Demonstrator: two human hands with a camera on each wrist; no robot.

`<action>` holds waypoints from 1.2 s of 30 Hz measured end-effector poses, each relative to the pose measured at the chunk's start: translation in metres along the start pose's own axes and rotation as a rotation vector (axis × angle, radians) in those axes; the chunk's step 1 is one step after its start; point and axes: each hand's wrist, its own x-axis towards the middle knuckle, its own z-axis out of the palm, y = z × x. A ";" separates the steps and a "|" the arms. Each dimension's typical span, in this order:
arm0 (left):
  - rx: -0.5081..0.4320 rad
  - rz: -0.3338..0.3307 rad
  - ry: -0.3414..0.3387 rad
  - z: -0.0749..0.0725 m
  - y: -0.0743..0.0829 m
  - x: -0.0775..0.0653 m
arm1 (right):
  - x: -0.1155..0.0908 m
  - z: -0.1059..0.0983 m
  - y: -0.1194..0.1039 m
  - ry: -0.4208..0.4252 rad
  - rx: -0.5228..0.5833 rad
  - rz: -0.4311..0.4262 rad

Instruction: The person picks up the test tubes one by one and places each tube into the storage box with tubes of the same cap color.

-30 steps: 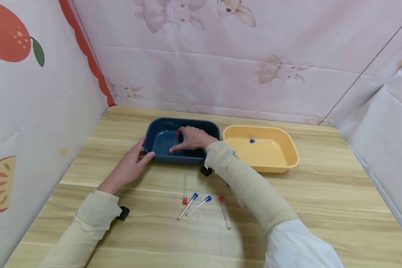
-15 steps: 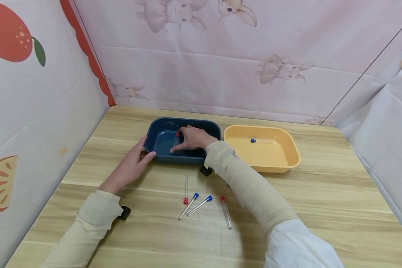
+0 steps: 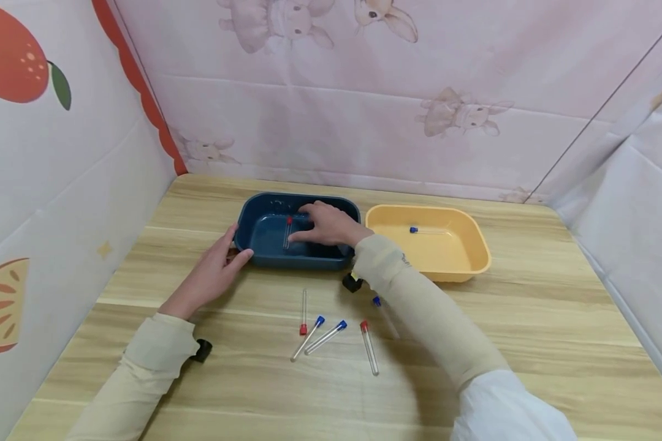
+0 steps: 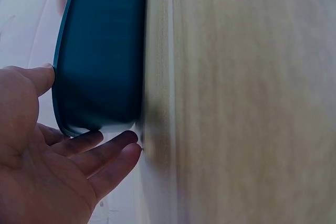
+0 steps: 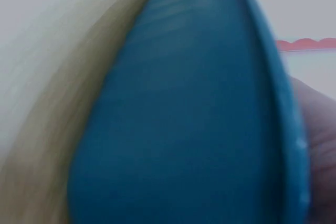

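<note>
A dark blue tray (image 3: 300,262) sits at the back of the table. Inside it lies a clear tube with a red cap (image 3: 288,229). Over the tray's right half is my right hand (image 3: 331,223), thumb and fingers spread apart with nothing between them, the thumb tip close beside the tube. The right wrist view is mostly filled by the tray's outer wall (image 5: 184,103). My left hand (image 3: 212,272) touches the tray's left end. In the left wrist view its thumb is at the rim and its loosely extended fingers (image 4: 105,153) lie along the corner.
A yellow tray (image 3: 458,277), holding one blue-capped tube (image 3: 415,230), stands right of the blue one. Several capped tubes lie in front: red-capped (image 3: 303,312), blue-capped (image 3: 325,338), another red-capped (image 3: 370,349). One blue-capped tube (image 3: 377,302) is beside the right sleeve. Fabric walls surround the table.
My right hand has let go of the red-capped tube and moved right, leaving it on the blue tray's floor. A blue-capped tube by the right sleeve has come into view. The left hand stays put.
</note>
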 end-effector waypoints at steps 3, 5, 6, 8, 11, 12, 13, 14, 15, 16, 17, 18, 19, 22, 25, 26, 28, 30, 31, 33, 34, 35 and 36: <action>-0.002 0.003 0.000 0.000 0.000 0.000 | -0.011 -0.006 0.003 0.034 0.048 -0.032; -0.004 0.003 -0.003 0.000 0.000 0.000 | -0.018 -0.010 0.005 0.053 0.065 -0.056; -0.004 0.003 -0.004 0.000 0.000 0.000 | -0.021 -0.012 0.006 0.064 0.073 -0.067; -0.002 0.002 -0.005 0.000 0.000 0.000 | -0.028 -0.015 0.008 0.078 0.088 -0.085; 0.003 0.000 -0.006 0.000 0.000 0.000 | -0.038 -0.020 0.009 0.088 0.118 -0.108; 0.003 0.000 -0.007 0.000 0.000 0.000 | -0.041 -0.022 0.009 0.088 0.130 -0.117; 0.003 0.000 -0.007 0.000 0.000 0.000 | -0.044 -0.023 0.010 0.088 0.141 -0.128; 0.003 0.000 -0.006 0.000 0.000 0.000 | -0.048 -0.025 0.010 0.089 0.150 -0.139; 0.004 0.000 -0.004 0.000 0.000 0.000 | -0.051 -0.026 0.010 0.094 0.161 -0.150; 0.004 0.000 -0.004 0.000 0.000 0.000 | -0.055 -0.027 0.010 0.098 0.167 -0.161; 0.005 0.000 -0.002 0.000 0.001 0.000 | -0.058 -0.028 0.010 0.103 0.169 -0.170; 0.004 -0.001 -0.001 0.000 0.001 0.000 | -0.062 -0.029 0.010 0.108 0.173 -0.179; 0.004 -0.002 -0.001 -0.001 0.001 0.000 | -0.065 -0.030 0.009 0.113 0.175 -0.185; 0.004 -0.011 -0.004 -0.001 0.002 0.000 | -0.076 -0.032 0.009 0.123 0.179 -0.194; 0.007 -0.017 -0.007 -0.001 0.003 0.001 | -0.089 -0.033 0.010 0.132 0.187 -0.206; 0.007 -0.018 -0.007 -0.001 0.003 0.001 | -0.093 -0.034 0.011 0.138 0.191 -0.211; 0.005 -0.015 -0.007 -0.001 0.004 0.002 | -0.101 -0.034 0.013 0.146 0.196 -0.222; 0.002 -0.012 -0.009 -0.002 0.004 0.002 | -0.110 -0.035 0.014 0.152 0.202 -0.228; 0.000 -0.012 -0.010 -0.002 0.005 0.002 | -0.114 -0.035 0.015 0.152 0.205 -0.229; 0.003 -0.016 -0.012 -0.002 0.005 0.002 | -0.122 -0.035 0.015 0.150 0.211 -0.227; 0.004 -0.020 -0.013 -0.002 0.006 0.002 | -0.125 -0.035 0.016 0.150 0.213 -0.224; 0.006 -0.023 -0.015 -0.002 0.006 0.002 | -0.129 -0.035 0.016 0.150 0.216 -0.217; 0.007 -0.026 -0.016 -0.002 0.006 0.002 | -0.133 -0.035 0.017 0.152 0.219 -0.210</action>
